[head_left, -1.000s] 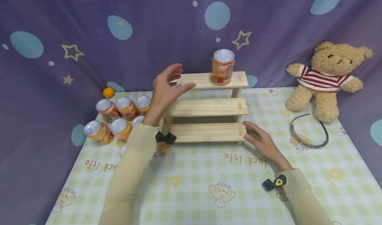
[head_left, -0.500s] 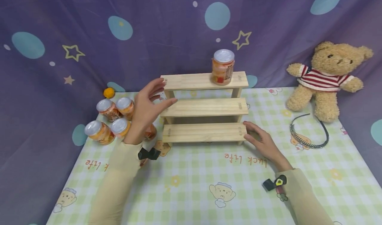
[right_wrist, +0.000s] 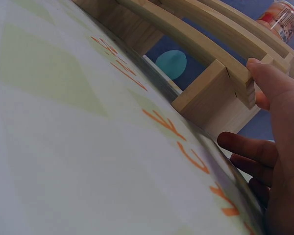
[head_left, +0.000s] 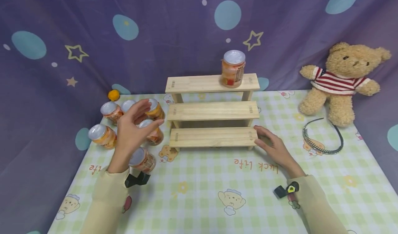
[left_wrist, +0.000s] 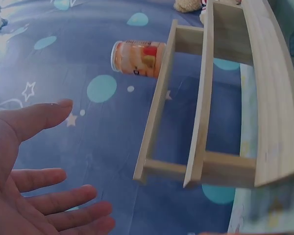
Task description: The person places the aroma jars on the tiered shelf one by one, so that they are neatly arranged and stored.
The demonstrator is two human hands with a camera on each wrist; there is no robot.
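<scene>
Where the desk (head_left: pixel 199 192) lies nearest the person, its checked cloth is bare between the two sleeves, leaving open room in front of the stepped wooden rack (head_left: pixel 212 111). The right hand (head_left: pixel 275 151) rests flat on the cloth at the rack's lower right corner, fingers relaxed and holding nothing; the right wrist view shows the thumb (right_wrist: pixel 264 78) against the end of the bottom step, a contact the head view only hints at. The left hand (head_left: pixel 132 132) hovers spread above a cluster of jars (head_left: pixel 124 123) left of the rack, its grip open and empty, palm and straight fingers (left_wrist: pixel 63 200) plain in the left wrist view. How many jars stand there is hard to count, since the hand covers some; one jar (head_left: pixel 143 159) lies just beside the wrist, near the desk's left edge. Farther back, a lone jar (head_left: pixel 233 68) stands upright on the top step toward its right end; the left wrist view catches it from below and sideways, with the rack's open frame (left_wrist: pixel 206 98). At the far right sit a teddy bear (head_left: pixel 342 78) and a dark headband (head_left: pixel 323 137), well apart from both hands. A small orange ball (head_left: pixel 113 95) sits by the curtain (head_left: pixel 155 37).
</scene>
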